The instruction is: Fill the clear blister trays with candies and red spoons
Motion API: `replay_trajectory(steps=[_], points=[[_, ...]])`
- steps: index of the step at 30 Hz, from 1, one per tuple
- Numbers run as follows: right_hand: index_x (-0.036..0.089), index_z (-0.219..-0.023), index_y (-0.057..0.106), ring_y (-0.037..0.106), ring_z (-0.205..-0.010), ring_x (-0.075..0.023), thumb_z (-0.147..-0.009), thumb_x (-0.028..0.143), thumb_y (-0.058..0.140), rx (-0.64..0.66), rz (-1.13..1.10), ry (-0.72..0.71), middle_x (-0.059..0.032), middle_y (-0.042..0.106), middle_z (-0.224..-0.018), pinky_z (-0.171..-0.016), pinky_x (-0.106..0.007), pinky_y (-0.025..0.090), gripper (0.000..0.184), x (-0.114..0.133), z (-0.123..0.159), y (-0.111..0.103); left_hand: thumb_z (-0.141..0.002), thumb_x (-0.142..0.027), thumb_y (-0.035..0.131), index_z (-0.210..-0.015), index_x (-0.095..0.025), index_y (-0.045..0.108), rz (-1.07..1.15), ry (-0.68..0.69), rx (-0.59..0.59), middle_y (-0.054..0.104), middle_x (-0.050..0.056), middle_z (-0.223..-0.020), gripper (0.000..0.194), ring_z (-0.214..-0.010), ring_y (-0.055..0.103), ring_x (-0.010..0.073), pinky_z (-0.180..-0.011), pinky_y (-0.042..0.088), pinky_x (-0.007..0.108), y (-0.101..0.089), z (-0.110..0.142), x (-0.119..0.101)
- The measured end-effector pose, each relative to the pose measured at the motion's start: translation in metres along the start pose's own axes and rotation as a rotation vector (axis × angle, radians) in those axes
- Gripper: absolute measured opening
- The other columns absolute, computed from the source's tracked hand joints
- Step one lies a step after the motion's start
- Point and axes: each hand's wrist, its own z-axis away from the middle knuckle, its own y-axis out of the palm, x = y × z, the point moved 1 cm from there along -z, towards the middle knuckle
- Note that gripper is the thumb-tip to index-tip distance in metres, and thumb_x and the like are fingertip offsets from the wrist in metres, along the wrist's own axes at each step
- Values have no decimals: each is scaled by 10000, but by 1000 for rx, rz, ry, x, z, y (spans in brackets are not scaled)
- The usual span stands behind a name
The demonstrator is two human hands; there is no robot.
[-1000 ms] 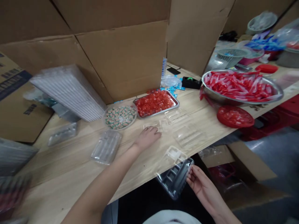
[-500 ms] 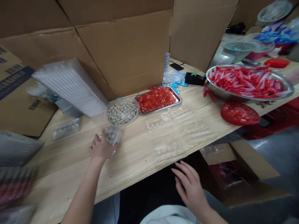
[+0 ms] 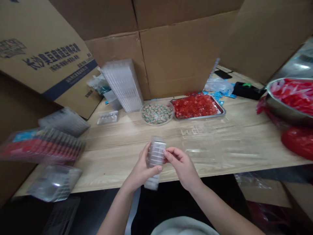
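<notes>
Clear plastic blister tray (image 3: 156,151) held up between both hands just above the tabletop (image 3: 117,143) near its front edge, long axis roughly upright, slightly tilted, ridged face toward the camera. Left hand (image 3: 140,173) curled around its lower left side, fingers closed on it; right hand (image 3: 181,166) pinching its right edge between thumb and fingers. Neither is open. Behind the tray: round dish (image 3: 157,123) of wrapped sweets. Right of that dish: steel tray (image 3: 198,117) of red sweets. Right of the held tray: flat clear trays (image 3: 207,143). Far right: steel bowl (image 3: 283,112). Back left: stack of clear trays (image 3: 122,85), and a carton (image 3: 51,57) with dark Chinese lettering, opening 长沙, rest unsure.
</notes>
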Motion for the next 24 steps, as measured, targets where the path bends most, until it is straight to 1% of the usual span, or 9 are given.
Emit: replay_trajectory(steps=[5, 9, 11, 13, 16, 18, 21, 22, 24], points=[[177, -773, 667, 591, -668, -134, -745, 391, 674, -3, -30, 41, -5, 644, -705, -689, -294, 496, 217, -7, -1, 4, -669, -344, 716, -1398, -224, 309, 210, -102, 114, 452, 115, -1357, 843, -1170, 502, 291, -943, 430, 400, -4, 3, 5], [180, -704, 653, 588, -638, -133, -679, 412, 721, -53, -39, 50, 2, 638, -656, -657, -294, 503, 244, -7, -4, 13, -678, -312, 704, -1373, -220, 348, 323, -78, 168, 514, 99, -1311, 786, -1157, 514, 282, -947, 415, 385, -6, 1, 8], [176, -681, 639, 579, -613, -123, -667, 409, 731, -77, -50, 49, 9, 629, -636, -638, -284, 496, 251, -9, -9, 16, -652, -307, 722, -1357, -207, 374, 302, -76, 101, 494, 110, -1336, 793, -1179, 498, 293, -957, 410, 391, -12, -2, 11], [173, -683, 626, 567, -573, -110, -665, 406, 734, -133, -87, 47, 20, 613, -619, -613, -275, 488, 258, -12, -15, 14, -640, -329, 723, -1350, -195, 378, 246, -94, -39, 478, 119, -1352, 800, -1203, 479, 300, -960, 417, 393, -28, -5, 16], [173, -730, 614, 590, -579, -112, -675, 419, 728, -271, -177, 42, 26, 608, -654, -638, -290, 507, 276, -23, -23, 2, -691, -380, 660, -1371, -206, 327, 130, -98, -320, 491, 114, -1333, 777, -1202, 486, 291, -947, 441, 392, -65, -6, 21], [175, -804, 612, 634, -655, -140, -668, 422, 737, -335, -209, 97, 5, 637, -731, -708, -324, 525, 308, -34, -21, -7, -713, -385, 638, -1392, -232, 281, 19, -85, -448, 449, 112, -1368, 782, -1214, 475, 289, -960, 434, 404, -88, 0, 23], [184, -955, 588, 665, -716, -183, -679, 441, 731, -341, -161, 286, -34, 673, -803, -740, -367, 530, 403, -48, -3, -14, -684, -382, 680, -1407, -257, 246, -198, -83, -466, 339, 112, -1438, 853, -1278, 399, 304, -1036, 353, 452, -101, 16, 22], [189, -965, 582, 664, -700, -186, -688, 455, 720, -333, -129, 327, -34, 674, -787, -721, -367, 532, 408, -50, 5, -14, -672, -388, 693, -1407, -259, 247, -268, -82, -442, 314, 114, -1449, 869, -1290, 378, 313, -1055, 321, 474, -99, 22, 22], [192, -919, 600, 652, -680, -177, -703, 470, 702, -291, -62, 313, -23, 664, -747, -703, -347, 525, 366, -46, 18, -6, -656, -385, 708, -1399, -258, 263, -363, -66, -365, 291, 118, -1454, 876, -1301, 354, 326, -1074, 271, 512, -85, 31, 19]])
